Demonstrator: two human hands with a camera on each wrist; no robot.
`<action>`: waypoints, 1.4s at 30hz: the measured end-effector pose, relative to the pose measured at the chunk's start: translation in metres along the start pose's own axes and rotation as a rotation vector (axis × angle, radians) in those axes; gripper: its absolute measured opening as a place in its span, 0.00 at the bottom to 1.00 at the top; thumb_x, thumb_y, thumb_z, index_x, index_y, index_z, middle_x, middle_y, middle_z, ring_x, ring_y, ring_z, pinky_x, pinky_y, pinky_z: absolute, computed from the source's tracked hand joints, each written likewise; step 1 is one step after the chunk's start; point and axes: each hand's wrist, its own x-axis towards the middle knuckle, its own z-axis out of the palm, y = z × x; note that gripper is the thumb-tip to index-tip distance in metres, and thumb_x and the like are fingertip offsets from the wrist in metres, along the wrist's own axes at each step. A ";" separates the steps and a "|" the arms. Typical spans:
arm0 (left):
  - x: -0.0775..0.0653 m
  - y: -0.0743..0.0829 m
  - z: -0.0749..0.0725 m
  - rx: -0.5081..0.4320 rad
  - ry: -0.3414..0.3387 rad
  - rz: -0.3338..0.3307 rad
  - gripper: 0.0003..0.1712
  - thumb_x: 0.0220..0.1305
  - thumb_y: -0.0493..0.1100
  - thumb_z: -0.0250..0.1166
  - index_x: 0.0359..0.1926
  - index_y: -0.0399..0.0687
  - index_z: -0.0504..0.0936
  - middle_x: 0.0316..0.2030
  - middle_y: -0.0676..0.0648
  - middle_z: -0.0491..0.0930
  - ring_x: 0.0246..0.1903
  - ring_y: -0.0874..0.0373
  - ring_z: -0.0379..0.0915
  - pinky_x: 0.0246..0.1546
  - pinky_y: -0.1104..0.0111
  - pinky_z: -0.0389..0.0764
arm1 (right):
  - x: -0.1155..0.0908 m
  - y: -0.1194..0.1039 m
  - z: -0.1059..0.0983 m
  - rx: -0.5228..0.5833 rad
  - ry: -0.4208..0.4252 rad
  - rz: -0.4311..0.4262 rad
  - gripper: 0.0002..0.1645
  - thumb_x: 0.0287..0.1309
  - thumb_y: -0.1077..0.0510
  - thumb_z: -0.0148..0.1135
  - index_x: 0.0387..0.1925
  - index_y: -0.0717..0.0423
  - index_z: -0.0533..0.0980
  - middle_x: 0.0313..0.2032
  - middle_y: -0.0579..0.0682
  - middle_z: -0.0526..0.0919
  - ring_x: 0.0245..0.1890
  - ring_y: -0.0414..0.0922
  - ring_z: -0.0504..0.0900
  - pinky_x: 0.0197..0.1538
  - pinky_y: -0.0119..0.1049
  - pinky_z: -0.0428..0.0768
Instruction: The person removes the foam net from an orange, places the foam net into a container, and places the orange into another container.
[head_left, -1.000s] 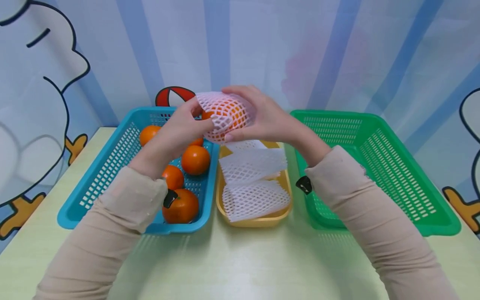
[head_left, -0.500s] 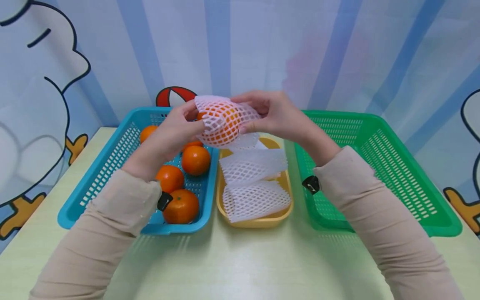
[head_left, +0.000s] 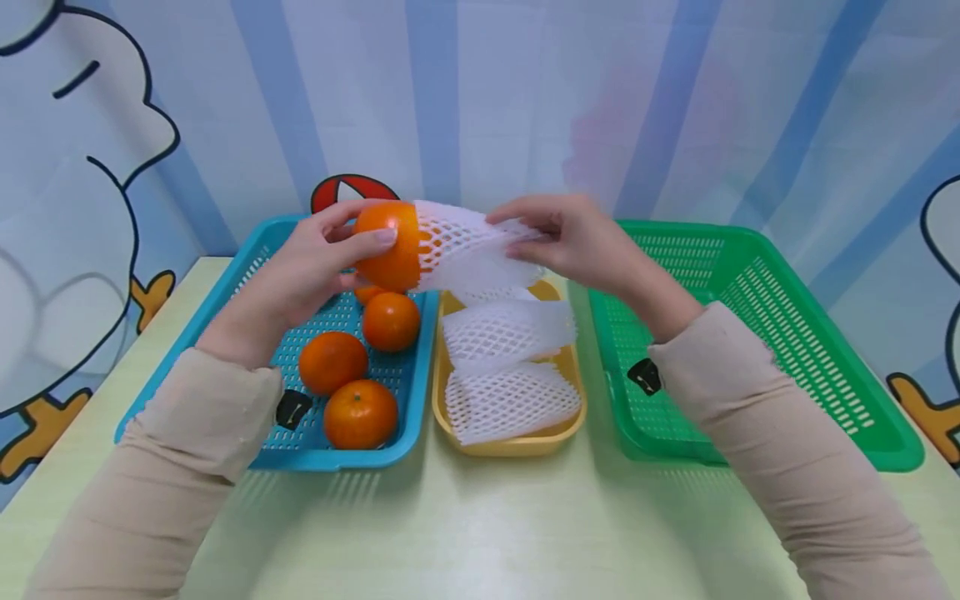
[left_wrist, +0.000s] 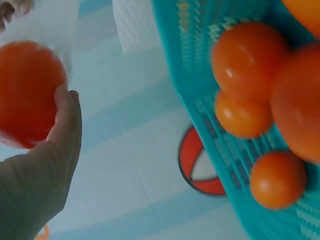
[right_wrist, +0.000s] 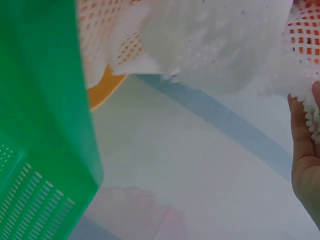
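Observation:
In the head view my left hand grips an orange above the blue basket, thumb across its near side. A white foam fruit net covers the orange's right part, leaving its left part bare. My right hand pinches the bunched right end of this net, above the yellow tray. The left wrist view shows the same orange against my thumb and palm. In the right wrist view the gathered net end sits between my right fingers and thumb.
The blue basket at left holds several oranges. Beside it, a yellow tray carries flat foam nets. A green basket stands at right. A striped cloth hangs behind the table.
The net's left edge has shifted right relative to the orange, baring its left part. My left hand has moved left with the orange; my right hand has moved right and pinches the net's end.

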 end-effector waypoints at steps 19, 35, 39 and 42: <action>0.006 -0.032 -0.048 0.287 0.149 -0.142 0.48 0.57 0.63 0.61 0.70 0.46 0.52 0.60 0.40 0.62 0.51 0.50 0.63 0.50 0.59 0.74 | -0.013 0.019 0.021 -0.168 -0.715 0.082 0.16 0.59 0.57 0.60 0.50 0.52 0.77 0.53 0.47 0.77 0.55 0.47 0.73 0.54 0.44 0.75; 0.018 -0.064 -0.070 0.425 0.149 -0.294 0.55 0.58 0.61 0.61 0.71 0.36 0.42 0.63 0.31 0.57 0.57 0.39 0.60 0.57 0.49 0.67 | -0.018 0.018 0.053 -0.276 -1.034 0.301 0.23 0.62 0.52 0.57 0.60 0.44 0.71 0.64 0.47 0.64 0.65 0.47 0.60 0.65 0.45 0.62; 0.020 -0.070 -0.074 0.447 0.126 -0.330 0.56 0.59 0.60 0.61 0.70 0.33 0.39 0.64 0.30 0.54 0.58 0.38 0.57 0.58 0.48 0.66 | -0.019 0.018 0.054 -0.291 -1.038 0.269 0.23 0.63 0.53 0.56 0.60 0.46 0.70 0.65 0.48 0.64 0.66 0.48 0.58 0.66 0.45 0.60; 0.022 -0.078 -0.076 0.459 0.103 -0.353 0.56 0.60 0.58 0.61 0.70 0.32 0.37 0.65 0.29 0.51 0.59 0.37 0.55 0.59 0.48 0.65 | -0.019 0.019 0.055 -0.288 -1.006 0.259 0.22 0.63 0.53 0.57 0.58 0.47 0.72 0.63 0.47 0.67 0.64 0.48 0.62 0.64 0.44 0.63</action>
